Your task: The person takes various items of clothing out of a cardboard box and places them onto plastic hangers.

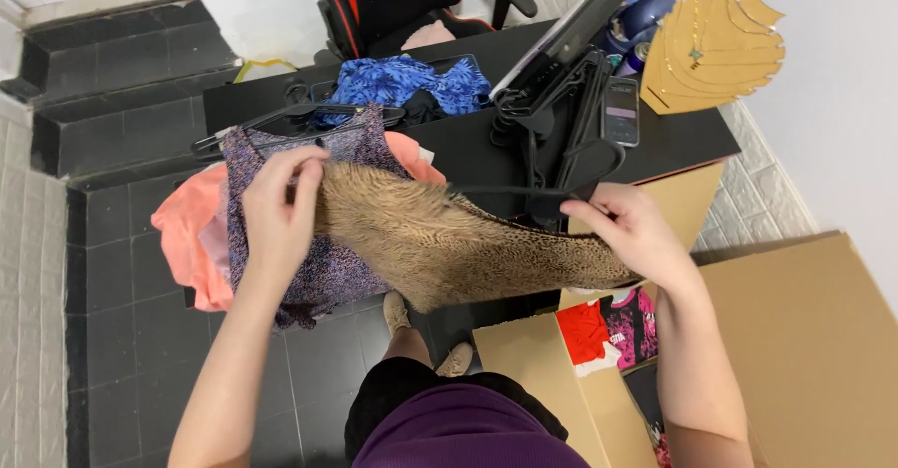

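Observation:
A tan leopard-print garment [449,244] stretches between my two hands above the front edge of a black desk [673,136]. My left hand [279,208] grips its left end, over a purple speckled garment [323,262] that hangs off the desk. My right hand [631,230] pinches the garment's right end together with a black hanger [524,190] whose bar runs along the top of the fabric.
Under the purple garment lies a coral-pink one [192,234]. A blue patterned garment [407,83], a pile of black hangers [561,103] and a phone [620,111] sit on the desk. An open cardboard box [795,337] with clothes stands at right. An office chair [393,0] is behind.

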